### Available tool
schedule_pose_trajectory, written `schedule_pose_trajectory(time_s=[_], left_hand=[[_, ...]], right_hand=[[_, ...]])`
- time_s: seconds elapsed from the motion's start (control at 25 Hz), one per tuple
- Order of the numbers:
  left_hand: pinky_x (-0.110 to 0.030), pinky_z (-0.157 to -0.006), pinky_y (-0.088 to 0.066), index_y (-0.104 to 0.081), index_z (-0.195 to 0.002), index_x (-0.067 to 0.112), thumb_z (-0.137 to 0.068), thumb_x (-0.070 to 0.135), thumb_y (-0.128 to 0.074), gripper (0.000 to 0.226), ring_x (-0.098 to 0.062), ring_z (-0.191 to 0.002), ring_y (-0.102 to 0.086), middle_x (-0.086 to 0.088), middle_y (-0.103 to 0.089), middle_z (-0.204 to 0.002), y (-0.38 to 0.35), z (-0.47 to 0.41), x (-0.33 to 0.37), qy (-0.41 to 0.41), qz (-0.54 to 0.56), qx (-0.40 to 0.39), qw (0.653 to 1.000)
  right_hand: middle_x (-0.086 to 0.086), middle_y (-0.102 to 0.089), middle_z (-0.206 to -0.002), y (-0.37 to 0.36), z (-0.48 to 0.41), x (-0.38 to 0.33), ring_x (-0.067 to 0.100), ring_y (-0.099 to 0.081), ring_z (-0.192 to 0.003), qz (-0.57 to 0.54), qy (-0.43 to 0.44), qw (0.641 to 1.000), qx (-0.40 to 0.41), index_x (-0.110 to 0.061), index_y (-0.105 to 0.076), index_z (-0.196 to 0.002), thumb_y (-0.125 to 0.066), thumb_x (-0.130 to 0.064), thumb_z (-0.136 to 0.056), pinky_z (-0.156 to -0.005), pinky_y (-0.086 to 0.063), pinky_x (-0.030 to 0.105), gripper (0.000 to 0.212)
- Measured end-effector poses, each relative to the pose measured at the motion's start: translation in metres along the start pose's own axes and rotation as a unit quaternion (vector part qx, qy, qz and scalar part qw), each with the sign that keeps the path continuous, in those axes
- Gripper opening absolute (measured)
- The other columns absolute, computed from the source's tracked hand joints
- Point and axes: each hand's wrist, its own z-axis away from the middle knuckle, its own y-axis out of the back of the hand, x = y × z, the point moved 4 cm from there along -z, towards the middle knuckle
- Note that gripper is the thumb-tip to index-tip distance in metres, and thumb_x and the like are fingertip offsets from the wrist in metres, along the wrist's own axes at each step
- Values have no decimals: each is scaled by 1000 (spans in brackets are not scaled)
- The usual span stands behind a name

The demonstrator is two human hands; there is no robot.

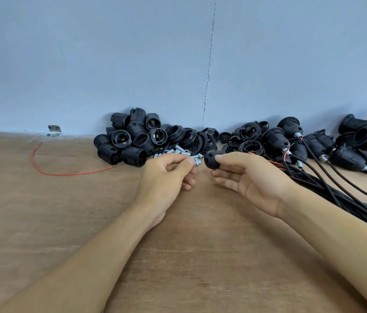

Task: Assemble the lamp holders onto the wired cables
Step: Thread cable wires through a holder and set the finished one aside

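Fingers of my left hand pinch a small threaded metal nipple; my right hand grips a black holder cap just beside it. Beyond lie lamp holders; cables to the right. No readable writing.

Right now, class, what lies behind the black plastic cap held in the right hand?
Black threaded rings and small silver metal nipples lie on the wooden table; the black plastic cap hides whatever sits directly behind it.

Sockets left, cables right, on table
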Motion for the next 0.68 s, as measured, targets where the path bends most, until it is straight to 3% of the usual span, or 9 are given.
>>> schedule_pose_trajectory(time_s=[0.2,0.56,0.68], left_hand=[[-22,-57,-54,-78,-94,18,-92,14,-74,5,-14,-62,-69,-4,-78,-82,-1,5,3,-8,-6,-15,1000],[-22,-60,-56,-79,-85,24,-88,9,-77,15,-15,-64,-72,-1,-77,-76,-2,7,6,-44,-54,-7,998],[-24,-61,-57,-79,-86,22,-88,8,-77,14,-15,-65,-72,-2,-77,-77,-2,7,6,-47,-60,-11,997]], right_hand=[[17,-73,-98,2,3,8,27,-73,-91,-11,-14,999,-43,3,-69,-100,-65,-2,-87,-83,-61,31,14],[14,-71,-82,4,3,12,30,-75,-92,-1,13,998,-58,-1,-66,-87,-75,-9,-74,-74,-59,26,18],[15,-74,-94,5,5,11,33,-74,-93,5,29,998,-55,-1,-65,-104,-78,-10,-72,-74,-60,28,35]])
